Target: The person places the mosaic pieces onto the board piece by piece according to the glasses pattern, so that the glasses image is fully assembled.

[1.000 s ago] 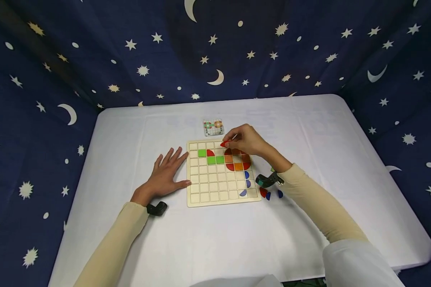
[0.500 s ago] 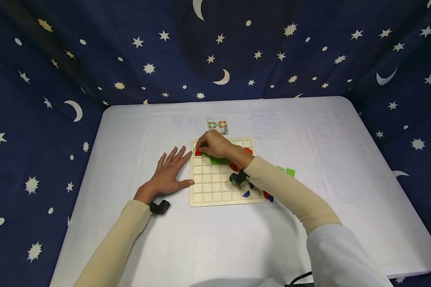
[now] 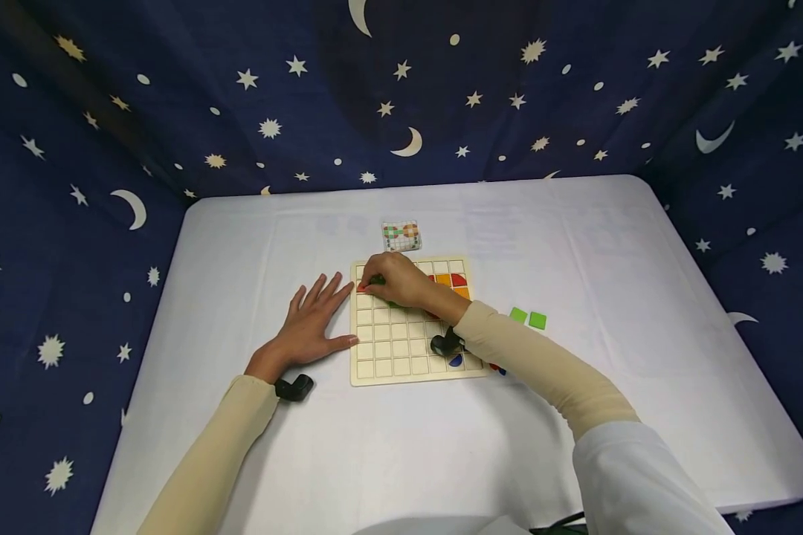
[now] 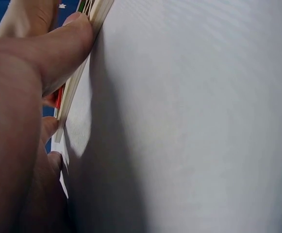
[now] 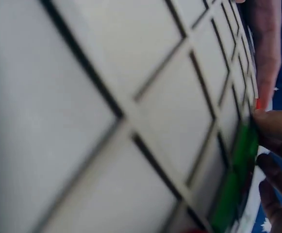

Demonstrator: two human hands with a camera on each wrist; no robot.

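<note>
A wooden grid board [image 3: 401,338] lies on the white table [image 3: 254,245]. My right hand [image 3: 393,281] reaches over its upper left corner, curled fingertips pinching a small red piece [image 3: 360,287] down at a cell in the leftmost column, next to a green tile [image 3: 377,280]. In the right wrist view the fingertips [image 5: 276,128] meet the red piece [image 5: 258,103] beside green tiles [image 5: 242,145]. My left hand [image 3: 311,321] lies flat on the table, its thumb [image 4: 58,43] against the board's left edge [image 4: 75,85]. Orange and red tiles [image 3: 451,281] fill the board's upper right.
A small pattern card [image 3: 401,235] lies just beyond the board. Two loose green squares [image 3: 529,318] sit to the right of my right forearm. A blue piece [image 3: 455,362] rests in the bottom row. Dark star-print cloth [image 3: 401,96] walls in the table.
My right hand carried the red piece from the board's top middle leftward to the upper left corner and has lowered it toward the cell. The left hand stayed flat.
</note>
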